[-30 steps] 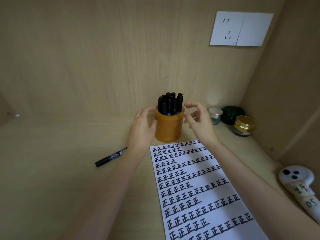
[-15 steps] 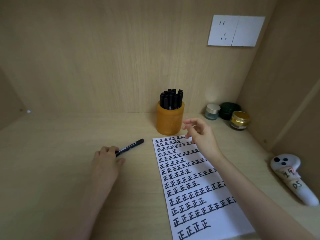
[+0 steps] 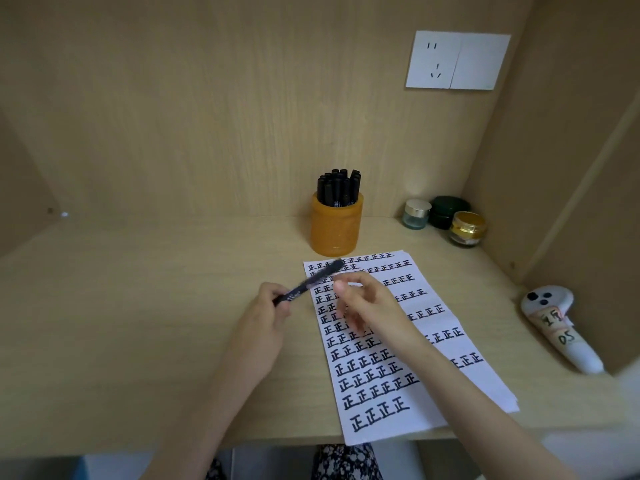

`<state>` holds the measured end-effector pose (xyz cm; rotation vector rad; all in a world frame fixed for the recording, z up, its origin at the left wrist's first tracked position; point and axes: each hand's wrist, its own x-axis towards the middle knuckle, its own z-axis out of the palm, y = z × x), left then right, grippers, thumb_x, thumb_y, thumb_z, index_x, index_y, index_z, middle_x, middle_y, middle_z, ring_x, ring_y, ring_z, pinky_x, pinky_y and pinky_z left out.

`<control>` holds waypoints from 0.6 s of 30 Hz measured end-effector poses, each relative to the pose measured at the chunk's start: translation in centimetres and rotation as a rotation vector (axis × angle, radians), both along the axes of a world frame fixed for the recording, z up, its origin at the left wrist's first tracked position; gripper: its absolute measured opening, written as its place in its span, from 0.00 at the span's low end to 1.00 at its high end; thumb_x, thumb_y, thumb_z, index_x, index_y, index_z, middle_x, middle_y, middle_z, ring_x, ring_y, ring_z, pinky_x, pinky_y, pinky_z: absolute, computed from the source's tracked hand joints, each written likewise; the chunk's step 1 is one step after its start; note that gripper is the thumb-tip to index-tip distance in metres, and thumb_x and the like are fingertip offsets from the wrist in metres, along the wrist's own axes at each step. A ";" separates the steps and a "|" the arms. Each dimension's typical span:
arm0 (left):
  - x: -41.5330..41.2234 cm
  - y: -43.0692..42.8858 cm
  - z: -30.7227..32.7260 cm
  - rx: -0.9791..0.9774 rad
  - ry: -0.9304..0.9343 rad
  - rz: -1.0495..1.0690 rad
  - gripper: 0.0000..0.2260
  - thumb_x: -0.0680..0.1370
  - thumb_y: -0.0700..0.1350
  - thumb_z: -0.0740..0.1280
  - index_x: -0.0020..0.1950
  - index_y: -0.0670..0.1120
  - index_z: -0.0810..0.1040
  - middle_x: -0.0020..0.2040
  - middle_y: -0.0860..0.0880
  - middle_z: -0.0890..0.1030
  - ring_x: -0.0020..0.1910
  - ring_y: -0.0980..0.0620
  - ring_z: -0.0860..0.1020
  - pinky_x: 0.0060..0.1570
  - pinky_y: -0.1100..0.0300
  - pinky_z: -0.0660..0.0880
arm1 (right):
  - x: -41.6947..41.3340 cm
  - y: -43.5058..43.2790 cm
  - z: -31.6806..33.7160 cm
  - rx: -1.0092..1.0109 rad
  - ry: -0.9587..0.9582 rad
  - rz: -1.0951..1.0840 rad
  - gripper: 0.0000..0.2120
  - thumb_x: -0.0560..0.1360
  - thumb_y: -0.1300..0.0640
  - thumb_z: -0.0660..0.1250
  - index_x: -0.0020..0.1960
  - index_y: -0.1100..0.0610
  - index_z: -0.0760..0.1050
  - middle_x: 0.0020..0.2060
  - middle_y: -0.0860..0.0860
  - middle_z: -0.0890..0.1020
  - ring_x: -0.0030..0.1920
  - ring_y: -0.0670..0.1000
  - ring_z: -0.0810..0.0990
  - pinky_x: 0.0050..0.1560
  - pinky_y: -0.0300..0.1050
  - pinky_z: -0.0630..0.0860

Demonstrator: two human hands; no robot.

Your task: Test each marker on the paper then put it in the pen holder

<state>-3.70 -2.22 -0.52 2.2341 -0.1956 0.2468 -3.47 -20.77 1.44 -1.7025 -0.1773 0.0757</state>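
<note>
Head view is showing the left hand (image 3: 266, 315), its grip clamped on the slim black marker (image 3: 308, 283), lifted off the pale wooden counter (image 3: 145, 306) since a moment ago; the right hand (image 3: 363, 303), fingers apart, is nearing its cap, likely uncapping. One white paper sheet (image 3: 460, 386), one orange cylindrical pen holder (image 3: 336, 230) crowded with markers, three small jars (image 3: 446, 216).

Rows of 正 cover the paper (image 3: 398, 358); the controller (image 3: 557, 327) reads "05".
</note>
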 end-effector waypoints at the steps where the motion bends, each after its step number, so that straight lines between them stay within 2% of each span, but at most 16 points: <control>1: -0.6 -0.6 0.2 0.010 0.009 -0.055 0.02 0.81 0.46 0.57 0.53 0.53 0.65 0.41 0.55 0.75 0.39 0.55 0.73 0.36 0.64 0.66 | -0.5 0.3 -0.2 0.032 -0.004 0.025 0.19 0.72 0.45 0.66 0.56 0.56 0.74 0.32 0.53 0.78 0.26 0.48 0.71 0.25 0.37 0.68; 3: -1.8 -1.7 0.4 0.017 0.044 -0.155 0.03 0.81 0.48 0.56 0.54 0.53 0.66 0.46 0.56 0.76 0.44 0.58 0.74 0.39 0.66 0.67 | -1.2 0.7 -0.3 0.099 -0.040 0.017 0.16 0.72 0.47 0.67 0.52 0.58 0.75 0.29 0.53 0.77 0.25 0.49 0.71 0.24 0.38 0.67; 6: -2.8 -2.6 0.5 0.003 0.110 -0.224 0.07 0.80 0.52 0.55 0.56 0.53 0.66 0.51 0.56 0.77 0.48 0.59 0.76 0.46 0.61 0.74 | -1.8 0.5 -0.4 0.161 -0.060 -0.036 0.09 0.75 0.53 0.68 0.44 0.59 0.77 0.26 0.52 0.76 0.22 0.47 0.69 0.23 0.37 0.67; 9: -3.5 -3.3 0.7 0.044 0.065 -0.256 0.09 0.80 0.55 0.55 0.54 0.53 0.68 0.47 0.55 0.78 0.45 0.57 0.78 0.46 0.54 0.76 | -2.7 0.1 -0.4 0.148 -0.067 -0.027 0.09 0.77 0.56 0.66 0.43 0.61 0.76 0.27 0.55 0.75 0.22 0.48 0.69 0.24 0.38 0.66; 12: -4.3 -3.9 0.6 0.078 0.010 -0.265 0.08 0.81 0.54 0.54 0.51 0.53 0.69 0.41 0.52 0.79 0.39 0.55 0.77 0.41 0.50 0.76 | -3.7 -0.3 -0.2 0.143 -0.089 -0.014 0.15 0.78 0.55 0.64 0.40 0.66 0.75 0.27 0.57 0.75 0.24 0.49 0.69 0.25 0.39 0.66; 15: -5.1 -4.4 0.6 0.046 0.021 -0.289 0.06 0.80 0.55 0.54 0.49 0.58 0.69 0.38 0.51 0.80 0.36 0.55 0.78 0.37 0.54 0.74 | -4.7 -0.9 0.0 0.140 -0.100 -0.008 0.16 0.79 0.55 0.63 0.37 0.64 0.73 0.25 0.55 0.75 0.23 0.49 0.68 0.26 0.37 0.66; 18: -5.8 -4.6 0.6 -0.026 0.069 -0.329 0.06 0.80 0.54 0.55 0.46 0.60 0.71 0.35 0.55 0.79 0.33 0.61 0.76 0.34 0.61 0.71 | -5.6 -1.3 -0.1 0.131 -0.106 -0.009 0.17 0.79 0.54 0.63 0.36 0.65 0.73 0.25 0.55 0.74 0.23 0.50 0.67 0.26 0.36 0.65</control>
